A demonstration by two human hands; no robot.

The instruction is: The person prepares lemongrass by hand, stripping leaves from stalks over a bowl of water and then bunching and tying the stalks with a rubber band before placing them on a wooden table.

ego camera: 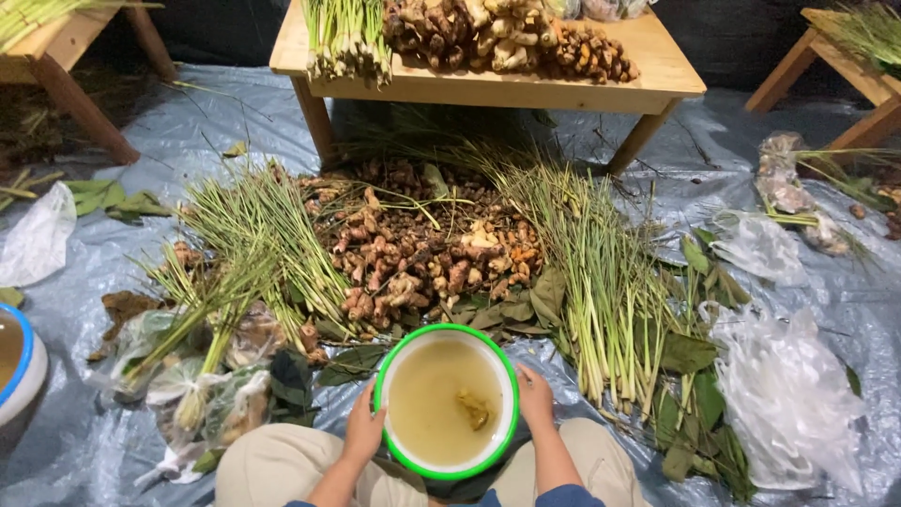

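I see the green-rimmed bowl at lower centre, between both hands. My left hand and right hand each clasp its rim on opposite sides.

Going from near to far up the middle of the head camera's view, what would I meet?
Bowl held between left hand and right hand → pile of roots on the tarp → wooden table → roots on the table.

The place was a produce sorting area: a tarp covered the floor, with roots and stalks heaped beneath a loaded wooden counter.
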